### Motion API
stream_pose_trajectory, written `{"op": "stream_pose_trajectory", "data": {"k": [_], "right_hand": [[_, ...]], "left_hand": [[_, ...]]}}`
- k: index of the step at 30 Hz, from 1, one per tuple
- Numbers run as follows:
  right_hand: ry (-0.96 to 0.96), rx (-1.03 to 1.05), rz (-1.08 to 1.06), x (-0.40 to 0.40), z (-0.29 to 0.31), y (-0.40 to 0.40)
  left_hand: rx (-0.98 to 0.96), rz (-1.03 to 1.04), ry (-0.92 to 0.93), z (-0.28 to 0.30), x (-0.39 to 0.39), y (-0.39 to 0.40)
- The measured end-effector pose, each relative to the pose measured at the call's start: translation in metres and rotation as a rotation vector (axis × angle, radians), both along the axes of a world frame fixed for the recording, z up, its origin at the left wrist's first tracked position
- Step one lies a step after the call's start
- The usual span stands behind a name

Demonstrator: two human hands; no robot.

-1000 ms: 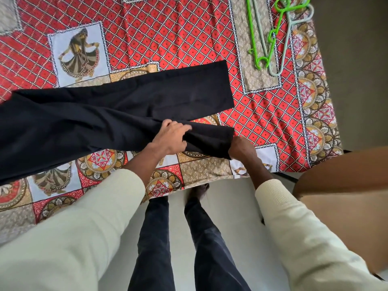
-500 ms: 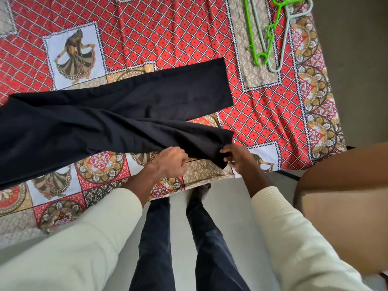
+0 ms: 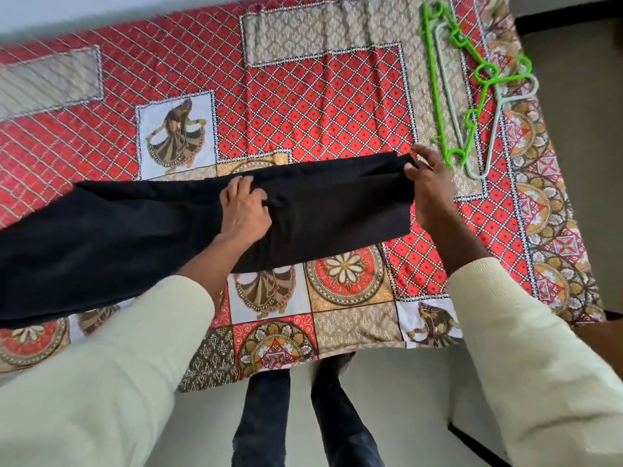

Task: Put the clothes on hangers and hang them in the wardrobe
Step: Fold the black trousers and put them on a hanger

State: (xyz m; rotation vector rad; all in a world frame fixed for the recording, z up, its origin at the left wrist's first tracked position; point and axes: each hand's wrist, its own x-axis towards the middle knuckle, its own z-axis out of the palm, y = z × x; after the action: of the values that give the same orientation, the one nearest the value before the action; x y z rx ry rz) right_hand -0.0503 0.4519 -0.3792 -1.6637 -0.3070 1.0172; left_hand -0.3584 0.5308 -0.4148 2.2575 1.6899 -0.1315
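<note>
Black trousers (image 3: 337, 210) lie across the patterned bed cover, their two legs now stacked one on the other and running off the left edge of view. My left hand (image 3: 244, 210) rests on the middle of the leg and pinches the cloth at its far edge. My right hand (image 3: 426, 183) grips the hem end of the legs at its far corner. A bright green hanger (image 3: 438, 96) and a pale grey-green hanger (image 3: 478, 166) lie together on the bed, just right of my right hand.
The bed (image 3: 337, 96) with its red, beige and white printed cover fills most of the view, and its near edge is at my feet. Grey floor (image 3: 573, 96) lies to the right. A dark edge of furniture (image 3: 478, 443) shows at the lower right.
Both hands carried the near trouser leg away from me and laid it over the far leg. The view shifted, so the bed and hangers now sit lower in frame.
</note>
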Motion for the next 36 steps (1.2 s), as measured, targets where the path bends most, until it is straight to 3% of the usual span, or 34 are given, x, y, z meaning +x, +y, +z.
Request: {"op": "stream_pose_trajectory", "data": {"k": [5,7,11,14,16,18,20,22,25,28,30,33,36], "right_hand": [[-0.451,-0.172,-0.087,0.009,-0.021,0.048],[-0.544,-0.251,-0.149,0.007,-0.031,0.059],[-0.519,-0.305,-0.153,0.004,-0.050,0.073],[-0.801,-0.377,0.119,-0.010,-0.063,0.067],[-1.108,-0.284,0.397,-0.034,-0.069,0.052],[-1.226,-0.189,0.714,-0.059,-0.084,0.032],[-1.219,-0.283,0.950,-0.072,-0.103,0.012],[-1.236,-0.427,1.015,-0.067,-0.117,0.001],[-1.263,-0.541,0.993,-0.057,-0.124,-0.004],[-1.224,-0.661,0.873,-0.071,-0.121,0.002],[-1.201,-0.634,0.788,-0.092,-0.110,0.008],[-1.152,-0.392,1.068,-0.119,-0.104,0.005],[-1.147,-0.494,1.161,-0.109,-0.113,-0.017]], "left_hand": [[0.271,0.046,-0.128,-0.002,0.005,0.029],[0.345,0.111,-0.173,-0.005,0.012,0.032],[0.069,0.186,-0.343,-0.019,0.026,0.038],[-0.170,-0.053,-0.319,-0.035,0.024,0.037],[-0.148,-0.167,-0.193,-0.046,0.020,0.029],[-0.023,-0.143,-0.135,-0.050,0.019,0.014],[0.101,-0.061,-0.094,-0.051,0.018,-0.002],[0.131,0.022,-0.007,-0.057,0.013,-0.019],[-0.063,0.143,0.122,-0.073,-0.001,-0.039],[-0.231,0.094,0.143,-0.084,-0.013,-0.043],[-0.211,0.003,0.146,-0.080,-0.017,-0.040],[-0.194,-0.043,0.174,-0.074,-0.018,-0.037],[-0.325,0.021,0.197,-0.072,-0.011,-0.031]]}}
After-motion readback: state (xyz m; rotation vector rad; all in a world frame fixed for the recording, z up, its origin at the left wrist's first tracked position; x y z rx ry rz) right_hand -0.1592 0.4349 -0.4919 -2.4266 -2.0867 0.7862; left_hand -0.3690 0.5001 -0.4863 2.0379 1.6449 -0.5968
